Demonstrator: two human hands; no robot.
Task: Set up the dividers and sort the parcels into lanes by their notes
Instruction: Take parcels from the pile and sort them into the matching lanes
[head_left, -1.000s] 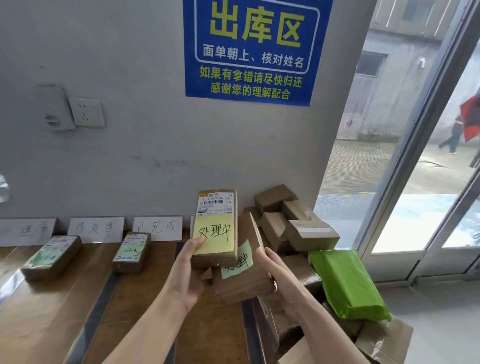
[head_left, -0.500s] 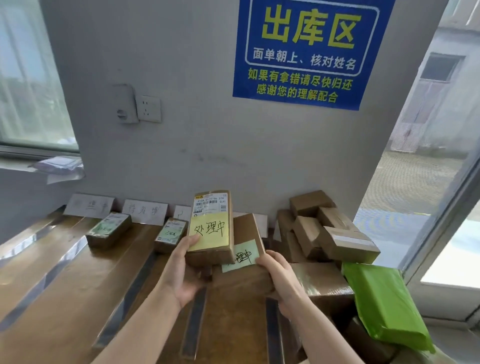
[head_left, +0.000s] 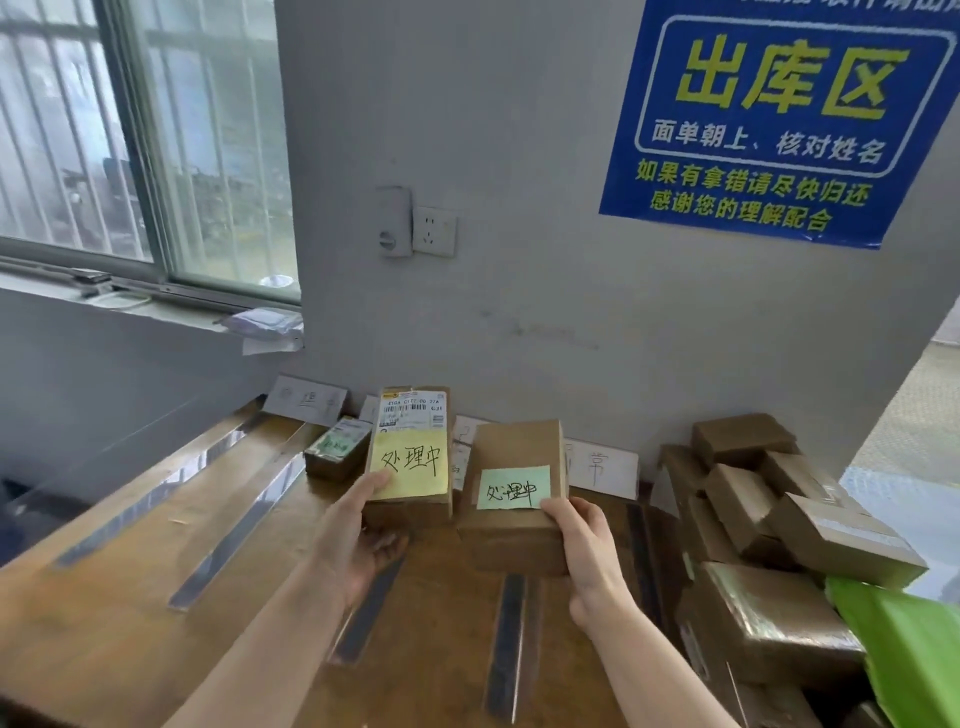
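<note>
Mid-table (head_left: 156, 597) | yellow-note parcel (head_left: 410, 410) above left grip (head_left: 358, 535) | green-note parcel (head_left: 514, 535) above right grip (head_left: 587, 551)

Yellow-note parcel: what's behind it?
Behind the yellow-note parcel, white lane cards against the wall show at both its edges; their writing and the middle are covered.

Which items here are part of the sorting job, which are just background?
Job: yellow-note parcel in left hand; green-note parcel in right hand; parcel lying on table; divider strips; lane cards; unsorted box pile; green mailer.
Background: wall socket; blue sign; window; papers on sill.
</note>
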